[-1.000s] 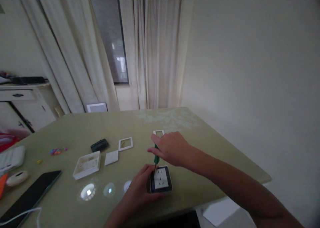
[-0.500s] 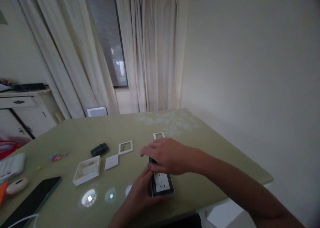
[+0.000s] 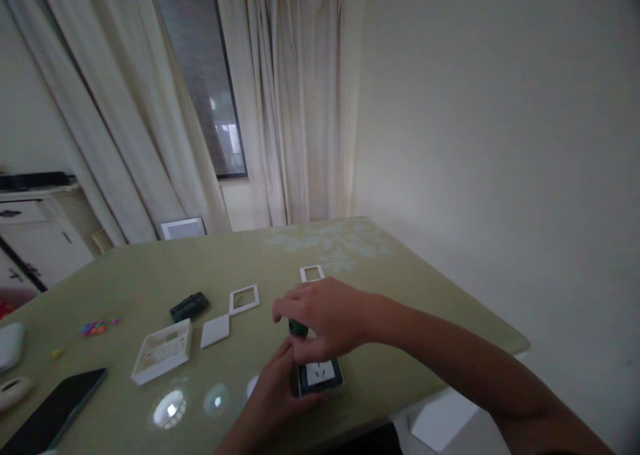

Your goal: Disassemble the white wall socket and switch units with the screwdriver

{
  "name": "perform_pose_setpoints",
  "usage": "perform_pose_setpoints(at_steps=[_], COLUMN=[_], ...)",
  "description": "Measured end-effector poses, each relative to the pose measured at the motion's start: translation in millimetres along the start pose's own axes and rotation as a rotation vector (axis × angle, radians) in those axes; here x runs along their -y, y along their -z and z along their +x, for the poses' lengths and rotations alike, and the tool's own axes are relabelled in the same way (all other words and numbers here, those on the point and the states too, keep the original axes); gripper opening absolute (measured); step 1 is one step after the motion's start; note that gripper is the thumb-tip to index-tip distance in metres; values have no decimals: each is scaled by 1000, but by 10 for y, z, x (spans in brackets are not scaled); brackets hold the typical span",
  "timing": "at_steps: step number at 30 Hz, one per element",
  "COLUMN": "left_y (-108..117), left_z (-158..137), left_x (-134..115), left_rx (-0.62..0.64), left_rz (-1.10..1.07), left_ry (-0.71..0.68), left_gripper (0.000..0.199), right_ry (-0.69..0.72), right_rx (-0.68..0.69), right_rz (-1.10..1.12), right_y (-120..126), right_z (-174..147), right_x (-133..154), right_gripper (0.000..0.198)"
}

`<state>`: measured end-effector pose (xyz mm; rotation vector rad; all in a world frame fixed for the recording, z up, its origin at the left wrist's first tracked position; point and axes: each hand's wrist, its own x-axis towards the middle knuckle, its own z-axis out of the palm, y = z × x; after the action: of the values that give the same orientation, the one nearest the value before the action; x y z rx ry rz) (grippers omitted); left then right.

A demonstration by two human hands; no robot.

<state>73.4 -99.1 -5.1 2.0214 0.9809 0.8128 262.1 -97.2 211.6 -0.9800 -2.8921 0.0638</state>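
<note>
Near the front edge of the table, a wall socket (image 3: 320, 373) with a white face and dark surround lies face up. My left hand (image 3: 277, 385) is closed round its left side, thumb along the near edge. Over the far end of the socket is my right hand (image 3: 327, 315), its fingers curled round a screwdriver with a green and dark handle (image 3: 298, 328). The screwdriver's shaft and tip are hidden by my hands. Just beyond my right hand lies a white frame (image 3: 303, 275), partly covered by it.
Left of my hands lie a second white frame (image 3: 231, 302), a white square plate (image 3: 215, 332), an open white box (image 3: 164, 352) and a dark module (image 3: 190, 306). A phone (image 3: 57, 408), small colourful pieces (image 3: 97, 326) and a yellow piece (image 3: 57, 353) lie farther left.
The view has turned slightly right, so the tabletop things appear farther left. My right hand has tilted a little, showing more of the screwdriver handle. Both hands keep their grips.
</note>
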Motion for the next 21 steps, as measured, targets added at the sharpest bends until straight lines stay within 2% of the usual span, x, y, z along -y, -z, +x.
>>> perform_pose_setpoints(at_steps=[2, 4, 6, 8, 9, 13, 14, 17, 19, 21], left_y=[1, 3, 7, 12, 14, 17, 19, 37, 49, 46], left_z=[1, -4, -12, -22, -26, -25, -20, -7, -16, -49], left_x=[-11, -31, -49, -59, -61, -58, -61, -74, -64, -22], left_rx=[-13, -12, -1, 6, 4, -4, 0, 17, 25, 6], left_rz=[10, 12, 8, 9, 11, 30, 33, 36, 47, 66], left_ry=[26, 54, 56, 47, 46, 58, 58, 47, 28, 4], left_gripper=[79, 83, 79, 72, 69, 79, 83, 84, 78, 72], right_ry=[-191, -263, -132, 6, 19, -218, -232, -99, -31, -53], right_rx=[-13, -9, 10, 7, -2, -33, -34, -46, -58, -66], right_rz=[-93, -129, -60, 0, -2, -151, -160, -92, -45, -36], right_y=[-4, -3, 4, 8, 7, -17, -23, -37, -51, -74], right_z=[20, 36, 38, 31, 30, 52, 57, 45, 24, 8], right_x=[-18, -36, -33, -6, 11, 39, 33, 6, -10, -29], right_gripper=[39, 40, 27, 31, 34, 36, 35, 20, 27, 30])
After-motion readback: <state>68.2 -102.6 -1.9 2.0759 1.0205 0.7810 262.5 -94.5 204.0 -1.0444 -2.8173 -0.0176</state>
